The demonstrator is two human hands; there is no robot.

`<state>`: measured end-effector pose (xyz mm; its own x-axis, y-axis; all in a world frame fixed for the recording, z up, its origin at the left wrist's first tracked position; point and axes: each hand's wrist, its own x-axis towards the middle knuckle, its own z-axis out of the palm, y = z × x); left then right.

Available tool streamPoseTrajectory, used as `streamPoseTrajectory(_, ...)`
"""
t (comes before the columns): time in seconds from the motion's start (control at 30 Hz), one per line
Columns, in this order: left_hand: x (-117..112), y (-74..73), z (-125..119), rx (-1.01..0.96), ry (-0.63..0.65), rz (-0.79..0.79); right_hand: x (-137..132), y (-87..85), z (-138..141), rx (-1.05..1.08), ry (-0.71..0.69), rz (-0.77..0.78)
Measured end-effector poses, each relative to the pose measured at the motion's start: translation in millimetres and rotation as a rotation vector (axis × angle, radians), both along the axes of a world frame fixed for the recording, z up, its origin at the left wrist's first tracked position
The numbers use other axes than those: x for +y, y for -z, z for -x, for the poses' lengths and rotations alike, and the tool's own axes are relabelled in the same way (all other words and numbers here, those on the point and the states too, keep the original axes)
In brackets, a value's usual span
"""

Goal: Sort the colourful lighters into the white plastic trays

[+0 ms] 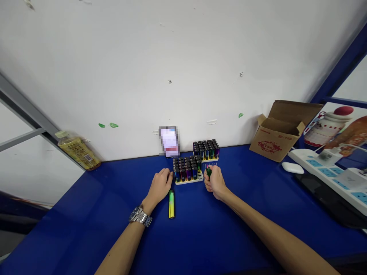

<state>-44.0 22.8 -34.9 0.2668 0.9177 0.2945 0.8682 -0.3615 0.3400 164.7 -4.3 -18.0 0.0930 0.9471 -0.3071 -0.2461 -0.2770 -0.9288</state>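
Observation:
My right hand point(215, 181) is closed around a green lighter point(209, 172), held upright with the thumb at its top. A white tray point(189, 181) filled with rows of dark-topped, metallic-coloured lighters stands left of that hand; the slots at its front right corner hold none. My left hand point(161, 185), wearing a metal watch, lies on the table with its fingertips against the tray's left side, holding nothing visible. Just below it lies a loose green-and-yellow lighter point(171, 205).
Behind is a second tray point(213, 159) of lighters. A phone point(169, 142) leans against the wall. A bottle point(78, 151) stands at the left. On the right are an open cardboard box point(276, 139), a white case point(292, 168), a power strip point(329, 172) and a black flat object point(327, 198).

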Motion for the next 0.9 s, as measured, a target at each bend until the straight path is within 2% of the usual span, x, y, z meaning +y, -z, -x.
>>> streamPoseTrajectory(0.23, 0, -0.1, 1, -0.001, 0.004, 0.011, 0, 5.0, -1, 0.017, 0.001, -0.06)
streamPoseTrajectory(0.3, 0, -0.4, 1, 0.002, 0.003, 0.018, 2, 5.9, -4, 0.031, -0.023, -0.149)
streamPoseTrajectory(0.37, 0, -0.5, 1, 0.002, 0.002, 0.024, 3, 5.7, -8, 0.014, -0.042, -0.301)
streamPoseTrajectory(0.47, 0, -0.1, 1, 0.001, 0.004, 0.026, 7, 4.4, -16, -0.13, -0.048, -0.526)
streamPoseTrajectory(0.6, 0, 0.4, 1, -0.003, 0.008, 0.014, 13, 6.1, -26, -0.475, 0.015, -0.663)
streamPoseTrajectory(0.67, 0, 0.1, 1, -0.003, 0.007, 0.013, 15, 9.7, -28, -0.551, 0.033, -0.686)
streamPoseTrajectory(0.9, -2, -1.4, -1, -0.014, 0.002, 0.014, 17, 18.8, -27, -0.517, -0.056, -0.64)
